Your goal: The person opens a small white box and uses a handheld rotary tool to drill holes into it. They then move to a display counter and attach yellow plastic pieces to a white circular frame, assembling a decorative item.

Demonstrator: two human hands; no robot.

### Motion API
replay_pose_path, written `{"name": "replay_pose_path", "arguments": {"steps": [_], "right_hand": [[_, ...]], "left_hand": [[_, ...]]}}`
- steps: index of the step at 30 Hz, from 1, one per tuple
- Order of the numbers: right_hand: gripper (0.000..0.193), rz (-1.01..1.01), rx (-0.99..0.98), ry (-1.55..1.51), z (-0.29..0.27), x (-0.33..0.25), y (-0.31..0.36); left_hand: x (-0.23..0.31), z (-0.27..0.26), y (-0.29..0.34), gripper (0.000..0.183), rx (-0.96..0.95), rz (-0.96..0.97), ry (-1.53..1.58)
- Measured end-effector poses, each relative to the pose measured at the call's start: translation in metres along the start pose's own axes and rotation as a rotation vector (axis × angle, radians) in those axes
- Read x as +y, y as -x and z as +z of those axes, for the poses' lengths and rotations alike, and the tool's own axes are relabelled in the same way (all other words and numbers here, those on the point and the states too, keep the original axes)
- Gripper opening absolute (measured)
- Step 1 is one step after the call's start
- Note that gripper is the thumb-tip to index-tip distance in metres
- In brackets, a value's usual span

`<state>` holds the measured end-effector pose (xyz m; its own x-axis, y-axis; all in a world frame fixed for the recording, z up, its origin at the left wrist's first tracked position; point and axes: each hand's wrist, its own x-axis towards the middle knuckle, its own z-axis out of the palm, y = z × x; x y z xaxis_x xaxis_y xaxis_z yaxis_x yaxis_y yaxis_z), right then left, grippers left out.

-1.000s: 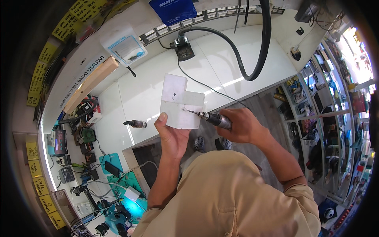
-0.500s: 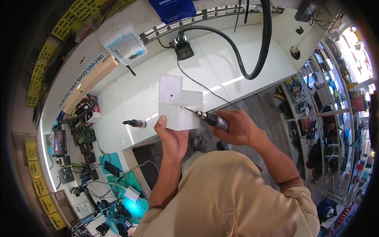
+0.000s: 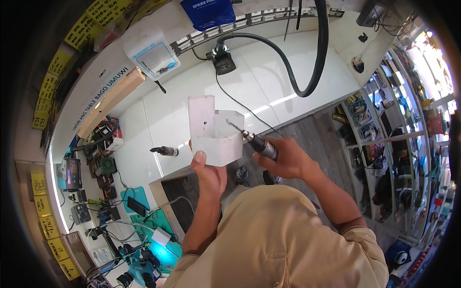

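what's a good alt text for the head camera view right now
A person's left hand holds up a white stepped block while the right hand grips a handheld rotary tool, its thin bit pointing toward the block. Beyond them lies a glossy white worktop, with stocked shelves at right.

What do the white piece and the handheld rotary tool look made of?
White piece in the left hand: possibly plastic or painted wood; its faces look matte and opaque.
Rotary tool in the right hand: likely metal at its shiny, silvery collar; the dark grip could be plastic or rubber.
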<state>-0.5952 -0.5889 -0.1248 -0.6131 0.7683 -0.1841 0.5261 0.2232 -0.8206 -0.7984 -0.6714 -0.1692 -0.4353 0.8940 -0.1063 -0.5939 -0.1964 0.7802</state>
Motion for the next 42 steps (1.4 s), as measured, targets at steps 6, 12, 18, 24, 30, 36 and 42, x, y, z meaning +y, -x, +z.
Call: {"name": "replay_pose_path", "arguments": {"steps": [6, 12, 18, 24, 30, 36, 42], "right_hand": [[0.035, -0.048, -0.035, -0.051, -0.013, -0.007, 0.012], [0.033, -0.223, -0.041, 0.141, -0.049, -0.011, 0.025], [0.031, -0.278, -0.073, 0.229, -0.063, -0.017, 0.027], [0.026, -0.272, -0.069, 0.356, -0.074, -0.028, 0.023], [0.025, -0.237, -0.12, 0.48, -0.1, -0.046, 0.027], [0.026, -0.305, -0.15, 0.639, -0.106, -0.041, 0.01], [0.027, -0.244, -0.187, 0.694, -0.089, -0.025, -0.012]], "left_hand": [[-0.002, -0.005, 0.002, 0.116, -0.047, 0.172, -0.19], [0.025, -0.016, -0.018, 0.123, -0.109, 0.59, -0.538], [0.054, -0.023, -0.031, 0.126, -0.28, 0.903, -0.86], [0.065, -0.02, -0.039, 0.118, -0.385, 1.058, -0.969], [0.073, -0.015, -0.039, 0.113, -0.447, 1.031, -1.044], [0.079, -0.009, -0.037, 0.109, -0.468, 1.032, -1.234], [0.068, -0.027, -0.042, 0.108, -0.379, 0.908, -1.224]]}}
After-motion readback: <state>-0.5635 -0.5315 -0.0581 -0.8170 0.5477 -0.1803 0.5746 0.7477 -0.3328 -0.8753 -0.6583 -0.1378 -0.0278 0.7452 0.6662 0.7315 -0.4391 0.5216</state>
